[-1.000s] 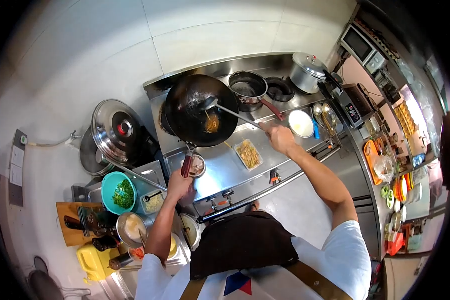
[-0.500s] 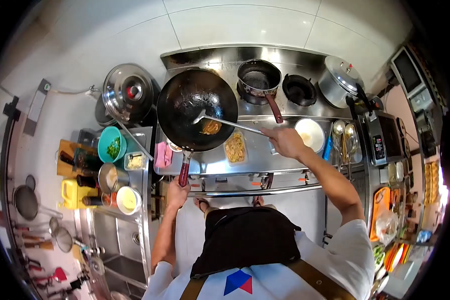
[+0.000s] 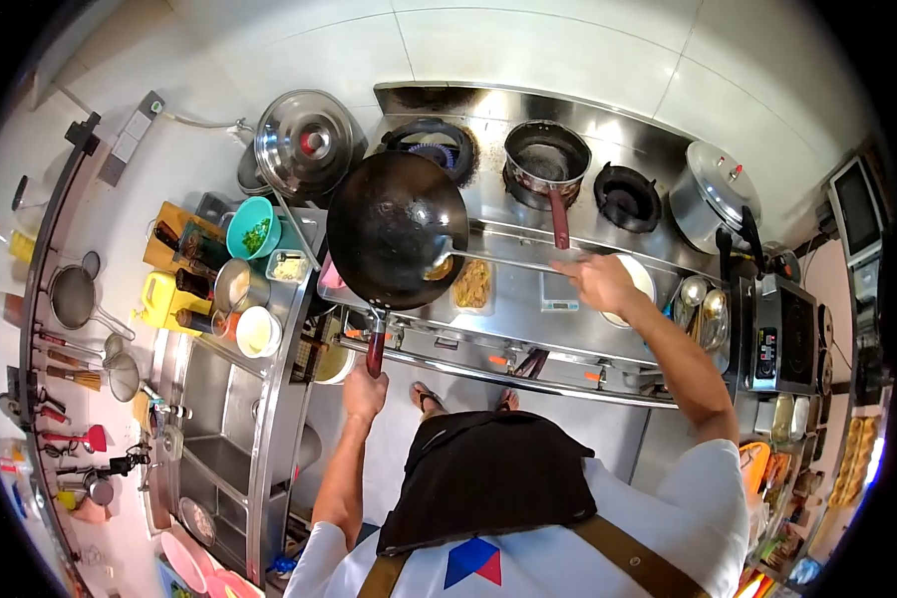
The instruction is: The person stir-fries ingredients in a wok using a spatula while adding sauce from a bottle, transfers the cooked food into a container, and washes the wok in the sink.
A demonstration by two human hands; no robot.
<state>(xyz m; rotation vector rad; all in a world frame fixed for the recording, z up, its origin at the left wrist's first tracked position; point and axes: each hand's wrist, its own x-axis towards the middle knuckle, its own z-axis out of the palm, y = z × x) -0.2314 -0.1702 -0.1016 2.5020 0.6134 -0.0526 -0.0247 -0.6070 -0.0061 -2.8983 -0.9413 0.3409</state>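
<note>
My left hand (image 3: pixel 366 393) is wrapped round the red-brown handle of a black wok (image 3: pixel 389 224), which is tilted and lies off the burner, nearer to me. My right hand (image 3: pixel 600 282), slightly blurred, grips the long metal handle of a wok spatula (image 3: pixel 508 262). The spatula's blade is inside the wok near its right side, by a small patch of brown food (image 3: pixel 439 267). Just right of the wok stands a clear container of yellowish-brown food (image 3: pixel 472 286). A white bowl (image 3: pixel 636 276) is partly behind my right hand.
Behind the wok a lit burner (image 3: pixel 434 151) shows a blue flame. A saucepan (image 3: pixel 548 157) and a pressure cooker (image 3: pixel 713 194) stand along the stove. On the counter are a digital scale (image 3: pixel 558 292), a teal bowl of chopped greens (image 3: pixel 253 229) and a large domed lid (image 3: pixel 309 145).
My left hand has drawn the wok toward me and tilted it, uncovering the burner. The spatula and food are now nearer the wok's right edge. The whole view has shifted.
</note>
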